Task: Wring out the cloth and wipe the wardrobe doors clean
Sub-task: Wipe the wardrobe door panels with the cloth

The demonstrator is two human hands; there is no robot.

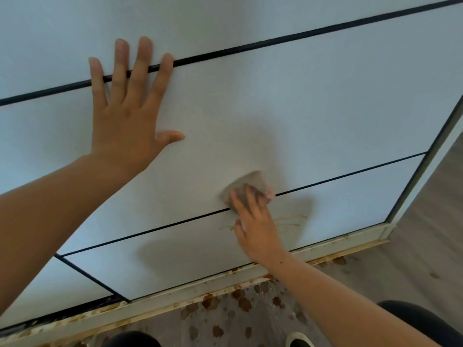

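A white wardrobe door [313, 116] with thin black seams fills the view. My left hand [127, 108] lies flat on it with fingers spread, fingertips across the upper seam. Lower down, my right hand [255, 221] presses a small grey cloth [248, 186] against the door at the lower seam, fingers laid over the cloth. Faint brown streaks [290, 220] mark the panel just right of that hand.
The door's pale bottom rail [175, 301] carries brown stains. Brown splashes [240, 304] dot the grey floor below it. My dark knees [411, 319] and a shoe [299, 340] show at the bottom edge. The door's right frame [431, 169] runs diagonally.
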